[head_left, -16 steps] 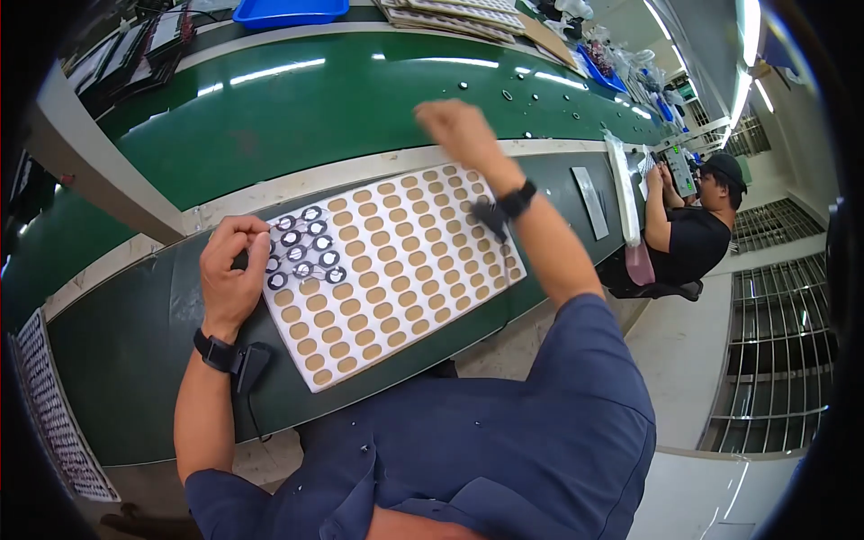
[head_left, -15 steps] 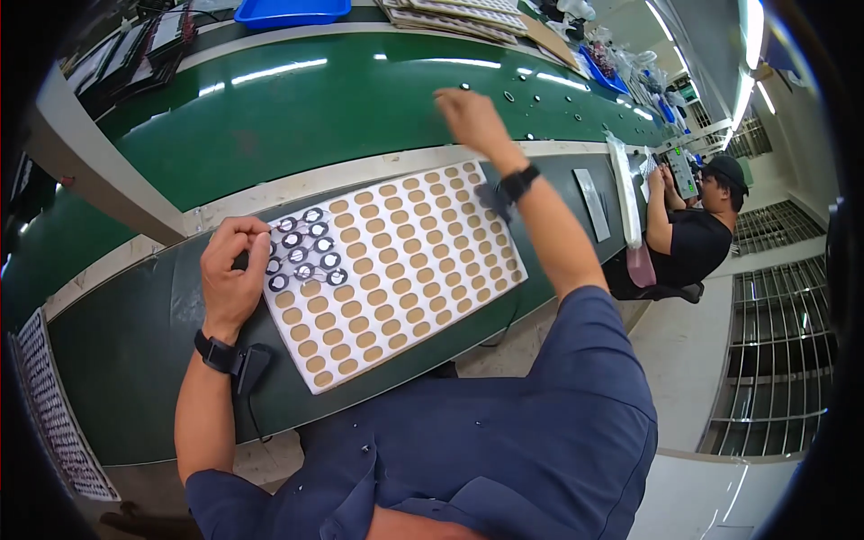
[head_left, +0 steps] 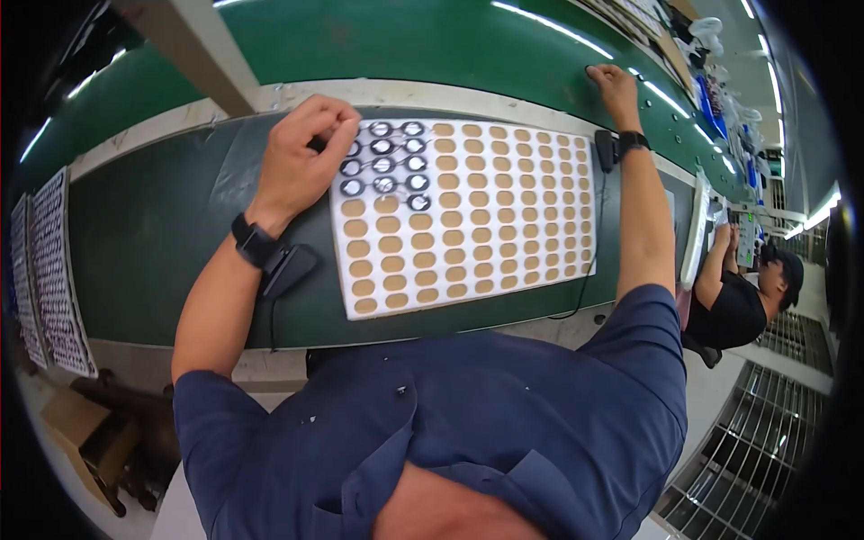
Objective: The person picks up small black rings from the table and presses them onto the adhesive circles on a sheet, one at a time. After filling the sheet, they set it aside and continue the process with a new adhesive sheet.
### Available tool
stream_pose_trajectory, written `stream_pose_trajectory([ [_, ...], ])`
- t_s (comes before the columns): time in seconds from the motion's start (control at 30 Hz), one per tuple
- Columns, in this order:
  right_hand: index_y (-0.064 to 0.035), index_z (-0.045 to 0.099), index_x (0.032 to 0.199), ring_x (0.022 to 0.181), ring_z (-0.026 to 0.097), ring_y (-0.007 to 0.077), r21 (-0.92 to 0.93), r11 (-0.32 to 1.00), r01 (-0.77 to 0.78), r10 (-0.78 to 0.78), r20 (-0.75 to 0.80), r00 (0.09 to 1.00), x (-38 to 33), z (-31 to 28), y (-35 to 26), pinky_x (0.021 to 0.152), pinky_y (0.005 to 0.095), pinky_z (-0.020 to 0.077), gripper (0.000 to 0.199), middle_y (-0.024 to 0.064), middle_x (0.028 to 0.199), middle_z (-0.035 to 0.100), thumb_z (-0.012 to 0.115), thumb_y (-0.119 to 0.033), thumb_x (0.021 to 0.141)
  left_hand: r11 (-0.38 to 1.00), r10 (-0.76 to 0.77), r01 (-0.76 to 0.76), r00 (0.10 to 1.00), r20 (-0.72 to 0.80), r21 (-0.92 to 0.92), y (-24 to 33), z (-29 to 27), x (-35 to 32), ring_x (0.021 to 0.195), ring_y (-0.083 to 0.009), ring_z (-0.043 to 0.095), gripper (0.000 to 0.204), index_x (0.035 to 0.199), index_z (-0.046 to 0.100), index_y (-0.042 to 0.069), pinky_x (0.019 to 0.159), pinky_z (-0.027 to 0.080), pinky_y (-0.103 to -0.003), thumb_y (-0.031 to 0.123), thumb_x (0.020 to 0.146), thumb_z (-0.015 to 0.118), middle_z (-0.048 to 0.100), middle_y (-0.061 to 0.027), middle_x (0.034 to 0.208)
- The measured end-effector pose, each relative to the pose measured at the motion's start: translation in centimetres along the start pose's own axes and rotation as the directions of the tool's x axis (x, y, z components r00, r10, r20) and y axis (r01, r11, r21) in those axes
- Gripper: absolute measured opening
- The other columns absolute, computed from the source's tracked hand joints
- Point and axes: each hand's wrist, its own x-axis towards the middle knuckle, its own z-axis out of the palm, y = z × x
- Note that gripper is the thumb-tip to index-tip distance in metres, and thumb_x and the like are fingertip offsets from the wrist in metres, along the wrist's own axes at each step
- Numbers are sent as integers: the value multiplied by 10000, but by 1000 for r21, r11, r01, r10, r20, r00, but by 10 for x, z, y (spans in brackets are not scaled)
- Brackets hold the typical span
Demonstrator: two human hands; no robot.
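The white tray lies on your desk. Your left hand pinches a ring at its corner; your right hand reaches past it, fingers curled.

A green conveyor belt runs past the dark workbench (ceiling lights glare off it).
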Motion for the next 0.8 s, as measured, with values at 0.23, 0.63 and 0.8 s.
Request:
stream_pose_trajectory([
  [0.23, -13, 759, 1068, 831, 654, 64, 702, 706, -95, -455, 552, 698, -193, -6, -183, 754, 229, 518, 133, 13, 963, 751, 755, -108, 976, 998, -47, 44, 998, 43, 53, -4, -9, -14, 754, -68, 576, 129, 959, 692, -64, 711, 477, -227, 63, 984, 692, 715, -12, 1027],
  [0.63, -33, 772, 1087, 765, 652, 139, 460, 830, 317, -508, 386, 770, -304, 43, -245, 687, 290, 532, 184, 55, 910, 723, 787, -161, 955, 996, -46, 41, 997, 61, 76, -4, -6, -13, 731, -67, 571, 132, 965, 712, -42, 698, 485, -243, 87, 977, 688, 722, -9, 1047],
  [0.8, -62, 774, 1169, 869, 650, 218, 254, 668, 700, -743, 157, 651, -315, 41, -240, 730, 352, 541, 294, 63, 918, 724, 815, -173, 899, 998, -42, 38, 996, 78, 46, -5, -2, -8, 740, -72, 578, 141, 982, 717, -30, 697, 486, -245, 108, 991, 693, 718, -12, 1034],
])
